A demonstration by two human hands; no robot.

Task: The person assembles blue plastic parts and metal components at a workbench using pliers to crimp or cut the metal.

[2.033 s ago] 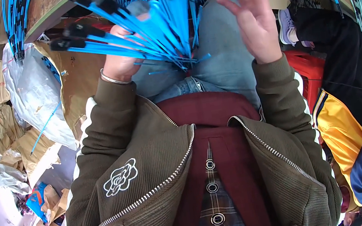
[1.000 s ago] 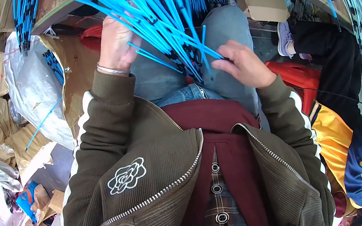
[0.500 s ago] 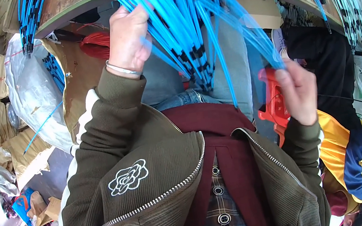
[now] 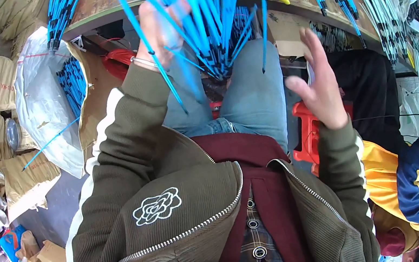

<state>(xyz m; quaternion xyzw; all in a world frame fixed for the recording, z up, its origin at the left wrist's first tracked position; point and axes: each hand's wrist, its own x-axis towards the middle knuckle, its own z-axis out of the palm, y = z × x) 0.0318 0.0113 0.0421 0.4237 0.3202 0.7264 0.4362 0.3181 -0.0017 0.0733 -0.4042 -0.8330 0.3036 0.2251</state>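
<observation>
- Bundle of blue cable ties [image 4: 209, 26] now hangs lower over the person's knees, gripped at its top by the left hand [image 4: 163, 26], ends fanned.
- Right hand [image 4: 318, 89] has let go of the red stool [image 4: 309, 134]; it lifts, empty and spread wide, right of the bundle, seemingly back to sorting.

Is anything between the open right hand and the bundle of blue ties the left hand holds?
Nothing visible does. The right hand is open beside the blue ties bunched in the left hand; only open air above the lap separates them.

Bright even daylight, soft shadows, fisheye-bent dark rim, slight motion blur.
</observation>
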